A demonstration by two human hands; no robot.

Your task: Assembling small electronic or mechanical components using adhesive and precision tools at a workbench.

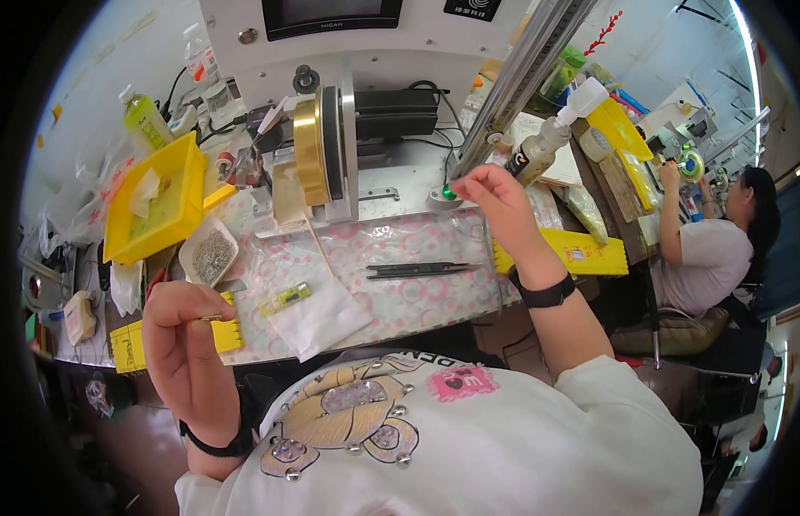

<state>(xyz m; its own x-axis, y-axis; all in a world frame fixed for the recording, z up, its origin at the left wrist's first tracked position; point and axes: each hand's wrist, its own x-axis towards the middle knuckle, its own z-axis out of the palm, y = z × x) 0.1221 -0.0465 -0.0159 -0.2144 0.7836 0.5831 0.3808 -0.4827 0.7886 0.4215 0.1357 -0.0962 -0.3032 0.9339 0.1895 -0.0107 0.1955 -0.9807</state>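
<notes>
The left hand (189,335), near left, is curled with thumb and forefinger pinched on a small slender piece (211,318), near a white dish (187,258) filled with fine grey bits (214,255) and a yellow plastic bin (199,168) containing a crumpled whitish sheet (145,192). The right hand (505,211) is partly curled, fingertips beside a green button (450,193); whether it grips anything cannot be told. Dark slender tweezers (421,270) lie on the pink-patterned cover (400,308), and a translucent bottle (542,146) with a dark label stands far right.
</notes>
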